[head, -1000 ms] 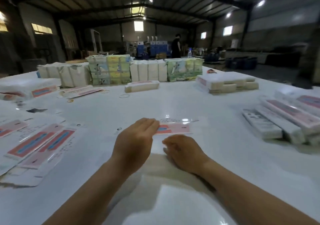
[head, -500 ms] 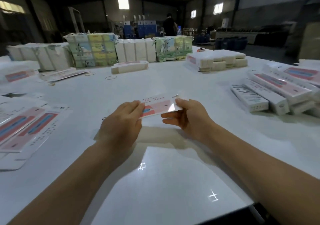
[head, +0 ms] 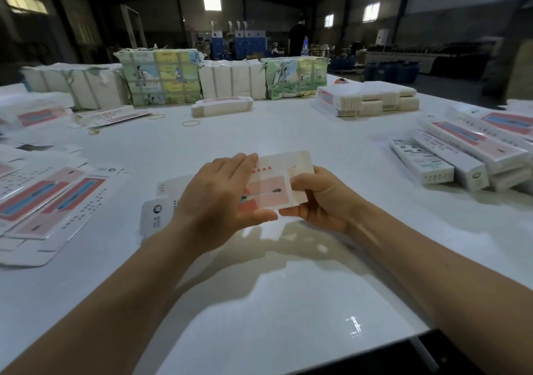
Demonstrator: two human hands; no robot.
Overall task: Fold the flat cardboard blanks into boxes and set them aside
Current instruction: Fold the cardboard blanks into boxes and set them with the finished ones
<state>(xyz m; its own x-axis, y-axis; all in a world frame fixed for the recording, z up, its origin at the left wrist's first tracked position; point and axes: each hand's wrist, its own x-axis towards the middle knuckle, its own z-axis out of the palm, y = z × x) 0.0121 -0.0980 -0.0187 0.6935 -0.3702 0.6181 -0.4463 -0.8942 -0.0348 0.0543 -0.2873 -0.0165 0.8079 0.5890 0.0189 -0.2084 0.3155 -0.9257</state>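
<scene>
A flat cardboard blank (head: 274,186), white with a pink and blue print, is held up off the white table (head: 288,302) between both hands. My left hand (head: 219,199) grips its left part, fingers over the top and thumb underneath. My right hand (head: 320,196) grips its right end with curled fingers. The blank's left end, white with small logos, sticks out behind my left wrist. More flat blanks (head: 49,199) lie spread at the left. Folded long boxes (head: 461,150) lie in a row at the right.
Wrapped bundles of blanks (head: 161,77) and white stacks (head: 366,101) stand along the far side. A small stack (head: 222,106) and loose rubber bands (head: 191,123) lie mid-table. The near table edge (head: 375,343) runs at lower right. A person (head: 297,39) stands far back.
The blank lay flat on the table under both hands a second ago. Both hands have since lifted it and tilted it up toward me, and the view has moved closer.
</scene>
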